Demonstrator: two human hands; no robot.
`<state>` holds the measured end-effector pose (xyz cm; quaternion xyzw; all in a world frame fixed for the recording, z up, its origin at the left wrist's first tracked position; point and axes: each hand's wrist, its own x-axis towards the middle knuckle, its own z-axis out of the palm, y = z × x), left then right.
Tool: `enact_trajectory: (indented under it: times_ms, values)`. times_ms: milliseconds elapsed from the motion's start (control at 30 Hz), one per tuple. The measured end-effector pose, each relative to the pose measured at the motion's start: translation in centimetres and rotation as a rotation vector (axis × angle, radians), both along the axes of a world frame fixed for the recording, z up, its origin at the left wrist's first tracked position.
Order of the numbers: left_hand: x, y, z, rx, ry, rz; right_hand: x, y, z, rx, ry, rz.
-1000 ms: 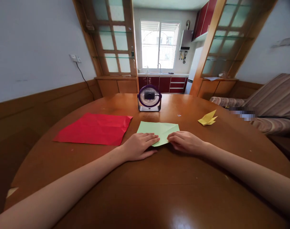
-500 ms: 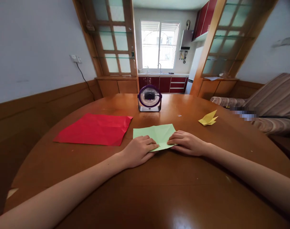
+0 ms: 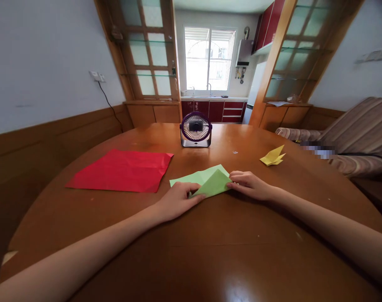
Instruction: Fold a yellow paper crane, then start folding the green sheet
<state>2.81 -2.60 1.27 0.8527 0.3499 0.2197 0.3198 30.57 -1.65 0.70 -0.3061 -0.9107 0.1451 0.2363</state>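
A sheet of light green paper (image 3: 214, 183) lies in front of me with a flap folded over into a triangular point. My left hand (image 3: 180, 199) holds its near left edge between thumb and fingers, partly covering that side. At the right corner, my right hand (image 3: 247, 184) pinches the paper, fingertips curled around it. To the left lies a larger red sheet of paper (image 3: 121, 171) with faint creases. A small folded yellow paper figure (image 3: 273, 156) with pointed tips sits to the right, apart from both hands.
A small purple desk fan (image 3: 196, 128) stands upright near the far edge of the round wooden table (image 3: 191, 260). Beyond the table's right edge is a striped armchair (image 3: 360, 134). A cable (image 3: 109, 100) hangs from a socket on the left wall.
The green paper has turned a little, and its near part is now folded up into a triangular flap. Both hands have changed from pressing on the sheet to gripping its edges.
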Motion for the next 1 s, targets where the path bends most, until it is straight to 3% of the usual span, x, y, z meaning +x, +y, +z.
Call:
enact_trajectory:
  times_ms: [267, 533, 767, 1000]
  values:
    - [-0.5, 0.8, 0.2, -0.224, -0.038, -0.001, -0.6, -0.2, -0.8, -0.052, 0.047, -0.170]
    - [-1.1, 1.7, 0.4, -0.204, 0.075, 0.082, -1.3, 0.3, -1.7, -0.030, 0.030, -0.343]
    - [-1.0, 1.4, 0.7, -0.053, 0.211, 0.226, -1.7, 0.0, -1.8, 0.029, -0.037, -0.373]
    - [-0.8, 0.6, 0.8, 0.178, 0.453, 0.270, -1.8, -0.1, -2.0, 0.128, -0.113, -0.357]
